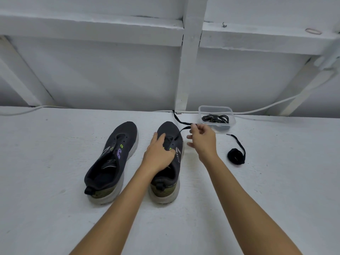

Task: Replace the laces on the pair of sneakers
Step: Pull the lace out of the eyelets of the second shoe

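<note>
Two dark sneakers stand side by side on the white table, toes pointing away. The left sneaker (112, 162) has bare eyelets and no lace. My left hand (159, 153) rests on the tongue of the right sneaker (170, 162), fingers spread over its eyelets. My right hand (202, 140) pinches a black lace (181, 122) that runs from the shoe's front eyelets up to my fingertips and trails back toward the wall. A second black lace (236, 155) lies coiled on the table to the right.
A clear plastic container (218, 117) holding more dark laces sits at the back right against the wall. A white cable (276, 105) runs along the table's far edge. White wooden framing rises behind the table (55, 199).
</note>
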Motion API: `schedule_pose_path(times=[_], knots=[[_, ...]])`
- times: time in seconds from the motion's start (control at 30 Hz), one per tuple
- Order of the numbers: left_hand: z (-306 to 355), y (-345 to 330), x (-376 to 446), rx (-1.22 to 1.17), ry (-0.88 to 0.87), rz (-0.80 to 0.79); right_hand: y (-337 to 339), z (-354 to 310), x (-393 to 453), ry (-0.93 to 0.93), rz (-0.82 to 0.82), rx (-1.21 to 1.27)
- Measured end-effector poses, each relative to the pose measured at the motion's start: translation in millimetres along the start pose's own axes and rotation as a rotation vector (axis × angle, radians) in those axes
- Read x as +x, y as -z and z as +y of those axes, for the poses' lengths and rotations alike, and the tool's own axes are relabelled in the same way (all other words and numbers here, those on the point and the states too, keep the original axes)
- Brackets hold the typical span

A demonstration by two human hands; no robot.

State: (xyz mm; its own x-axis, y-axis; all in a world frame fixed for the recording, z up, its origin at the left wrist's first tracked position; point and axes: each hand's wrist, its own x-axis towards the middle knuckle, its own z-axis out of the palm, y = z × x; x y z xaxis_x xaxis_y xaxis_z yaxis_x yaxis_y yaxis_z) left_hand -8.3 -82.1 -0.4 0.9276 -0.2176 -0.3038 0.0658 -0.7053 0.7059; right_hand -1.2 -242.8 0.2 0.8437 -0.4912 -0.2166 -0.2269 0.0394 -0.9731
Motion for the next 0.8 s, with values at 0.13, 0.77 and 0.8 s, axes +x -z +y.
schedule_pose_path(times=[0.13, 0.77, 0.8], knots=[[1, 11, 5, -0.201, 0.029, 0.024, 1, 14, -8, -0.130, -0.207, -0.141], [-2, 23, 32, 0.165, -0.189, 0.167, -5, 12, -9, -0.052, -0.273, -0.153], [-3, 21, 32, 0.139, -0.193, 0.173, -6, 12, -8, -0.051, -0.267, -0.150]])
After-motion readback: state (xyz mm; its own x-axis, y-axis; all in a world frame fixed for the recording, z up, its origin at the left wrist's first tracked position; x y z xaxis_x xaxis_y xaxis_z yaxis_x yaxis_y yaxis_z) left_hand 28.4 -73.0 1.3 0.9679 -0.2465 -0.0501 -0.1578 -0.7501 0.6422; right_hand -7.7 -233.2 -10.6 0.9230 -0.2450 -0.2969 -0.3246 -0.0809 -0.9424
